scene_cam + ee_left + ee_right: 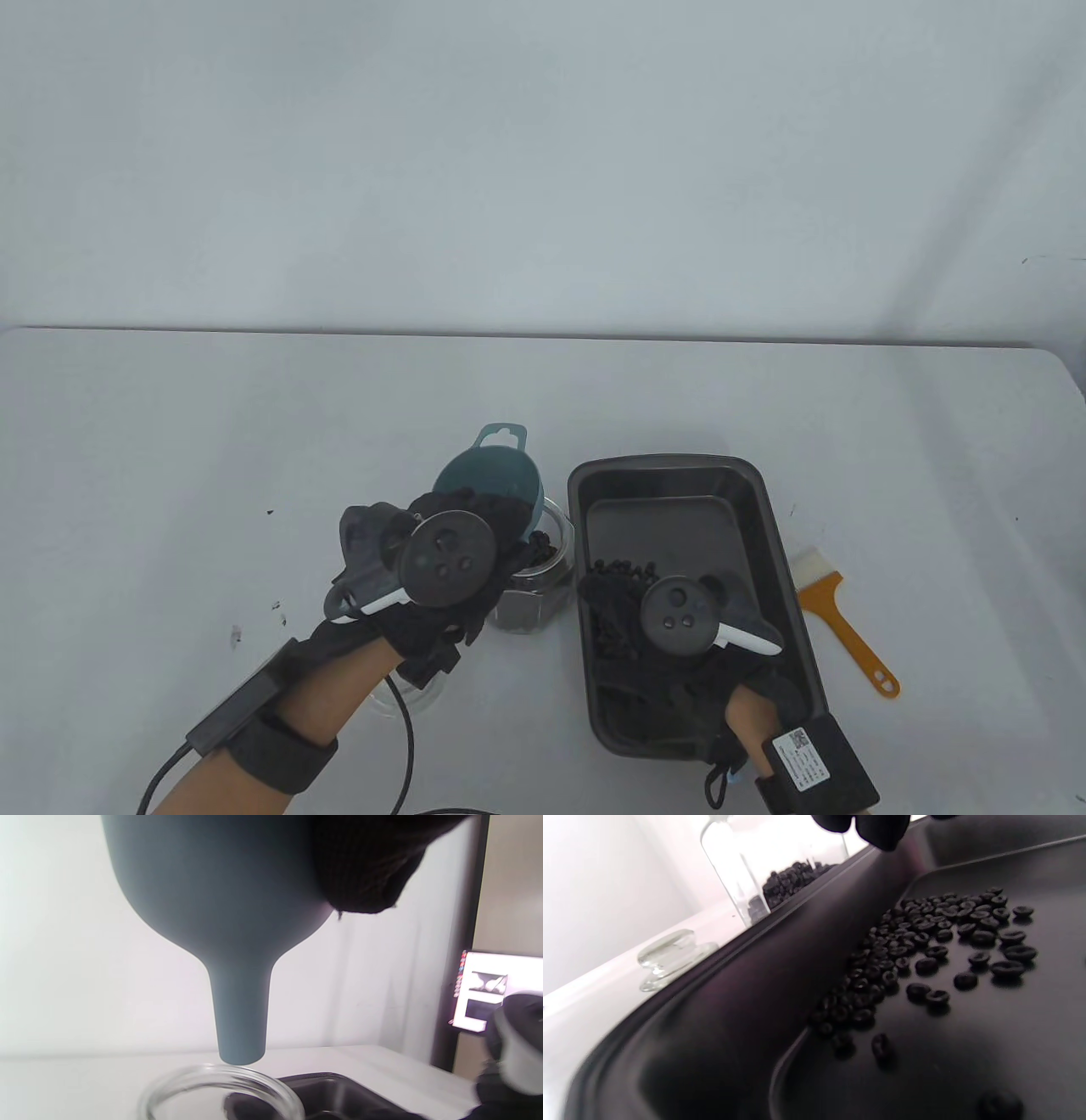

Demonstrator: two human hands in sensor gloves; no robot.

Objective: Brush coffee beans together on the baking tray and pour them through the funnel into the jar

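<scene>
Showing unreadable label on wristband

The dark metal baking tray is taken as the landmark. Just left of it stands the clear glass jar, with dark coffee beans inside. Over the jar's mouth the blue-grey plastic funnel is held, spout just above the rim. The round glass lid lies left of the tray, nearer the front. More beans are gathered along the tray's left wall. The orange-handled pastry brush lies just right of the tray.

The white label on the right wristband carries a code and print too small to read.
</scene>
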